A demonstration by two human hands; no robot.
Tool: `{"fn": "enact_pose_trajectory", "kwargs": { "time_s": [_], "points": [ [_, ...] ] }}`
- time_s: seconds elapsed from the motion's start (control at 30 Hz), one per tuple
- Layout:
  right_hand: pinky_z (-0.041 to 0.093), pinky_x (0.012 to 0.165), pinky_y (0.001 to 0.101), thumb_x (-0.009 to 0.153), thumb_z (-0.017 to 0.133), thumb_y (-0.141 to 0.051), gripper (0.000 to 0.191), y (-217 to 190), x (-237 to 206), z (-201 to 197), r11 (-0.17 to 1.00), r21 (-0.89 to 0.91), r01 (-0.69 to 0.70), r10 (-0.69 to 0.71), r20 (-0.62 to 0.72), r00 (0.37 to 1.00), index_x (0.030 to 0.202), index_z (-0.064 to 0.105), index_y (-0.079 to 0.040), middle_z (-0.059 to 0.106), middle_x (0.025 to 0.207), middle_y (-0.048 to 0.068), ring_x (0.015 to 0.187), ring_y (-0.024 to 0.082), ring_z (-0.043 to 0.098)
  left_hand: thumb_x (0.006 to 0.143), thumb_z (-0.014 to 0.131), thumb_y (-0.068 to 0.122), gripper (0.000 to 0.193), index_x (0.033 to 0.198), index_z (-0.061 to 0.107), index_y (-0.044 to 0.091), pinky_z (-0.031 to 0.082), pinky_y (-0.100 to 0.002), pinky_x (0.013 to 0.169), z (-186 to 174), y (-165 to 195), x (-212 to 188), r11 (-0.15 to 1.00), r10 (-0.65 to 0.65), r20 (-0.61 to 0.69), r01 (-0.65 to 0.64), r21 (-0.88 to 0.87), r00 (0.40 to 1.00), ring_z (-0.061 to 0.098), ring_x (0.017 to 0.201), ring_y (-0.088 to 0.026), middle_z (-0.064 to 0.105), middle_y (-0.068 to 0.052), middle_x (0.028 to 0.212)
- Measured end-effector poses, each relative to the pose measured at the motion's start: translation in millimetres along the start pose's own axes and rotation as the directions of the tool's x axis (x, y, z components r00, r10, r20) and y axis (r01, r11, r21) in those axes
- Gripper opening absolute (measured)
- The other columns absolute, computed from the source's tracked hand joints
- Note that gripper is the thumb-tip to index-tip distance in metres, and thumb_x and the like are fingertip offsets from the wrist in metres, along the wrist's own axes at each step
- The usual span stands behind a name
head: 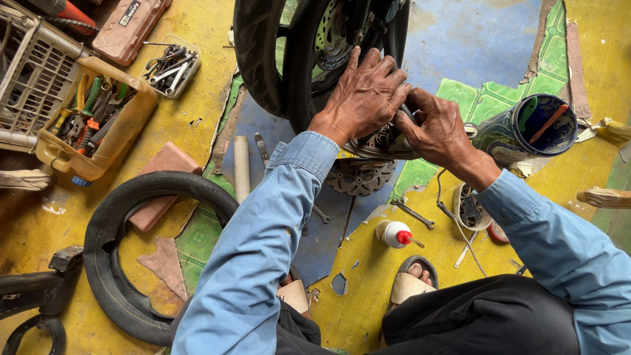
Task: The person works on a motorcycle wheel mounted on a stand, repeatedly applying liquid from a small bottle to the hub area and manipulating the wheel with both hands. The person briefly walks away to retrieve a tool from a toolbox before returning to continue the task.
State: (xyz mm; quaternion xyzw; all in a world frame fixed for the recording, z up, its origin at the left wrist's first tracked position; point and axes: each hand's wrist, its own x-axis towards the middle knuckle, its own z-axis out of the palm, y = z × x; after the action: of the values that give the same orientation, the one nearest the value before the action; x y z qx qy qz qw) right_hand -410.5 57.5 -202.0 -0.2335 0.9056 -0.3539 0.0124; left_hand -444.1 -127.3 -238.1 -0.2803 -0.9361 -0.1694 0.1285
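A black motorcycle wheel with its tyre and a brake disc stands upright at the top centre. My left hand lies flat over the wheel's hub, fingers spread across the metal. My right hand presses against the hub from the right, its fingers curled around a small part that is hidden beneath them. A second toothed disc lies on the floor just below the hub.
A loose black tyre lies at the lower left. Yellow tool trays with pliers and wrenches sit upper left. A white pipe, spanners, a small red-capped bottle, and a can holding tools lie around me.
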Motion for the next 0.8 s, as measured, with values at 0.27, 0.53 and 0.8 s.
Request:
{"fn": "enact_pose_trajectory", "kwargs": {
  "time_s": [0.27,0.53,0.8],
  "points": [
    [0.055,0.061,0.0371,0.098,0.065,-0.021,0.028,0.2,-0.8,0.1,1.000,0.014,-0.007,0.007,0.008,1.000,0.115,0.068,0.002,0.074,0.089,0.018,0.066,0.020,0.071,0.104,0.041,0.036,0.042,0.128,0.066,0.011,0.025,-0.065,0.117,4.4,-0.4,1.0,1.000,-0.020,-0.003,0.020,-0.011,1.000,0.048,0.126,-0.033,0.060,-0.013,0.124],
    [0.055,0.062,0.0368,0.097,0.066,-0.020,0.029,1.0,-1.7,-0.2,1.000,0.016,0.002,-0.002,0.001,1.000,0.116,0.067,0.002,0.074,0.091,0.018,0.067,0.019,0.070,0.104,0.041,0.036,0.042,0.128,0.066,0.012,0.026,-0.065,0.117,7.5,-1.2,0.7,1.000,-0.006,-0.012,0.006,0.002,1.000,0.048,0.126,-0.033,0.059,-0.013,0.124],
    [0.054,0.061,0.0373,0.097,0.066,-0.021,0.028,1.6,-2.3,-0.8,1.000,-0.004,-0.027,0.027,0.007,1.000,0.114,0.068,0.002,0.073,0.085,0.018,0.065,0.019,0.069,0.104,0.041,0.036,0.043,0.126,0.067,0.011,0.026,-0.065,0.117,3.9,1.7,1.4,0.999,-0.021,-0.014,0.021,-0.032,1.000,0.049,0.125,-0.032,0.060,-0.012,0.122]
  ]
}}
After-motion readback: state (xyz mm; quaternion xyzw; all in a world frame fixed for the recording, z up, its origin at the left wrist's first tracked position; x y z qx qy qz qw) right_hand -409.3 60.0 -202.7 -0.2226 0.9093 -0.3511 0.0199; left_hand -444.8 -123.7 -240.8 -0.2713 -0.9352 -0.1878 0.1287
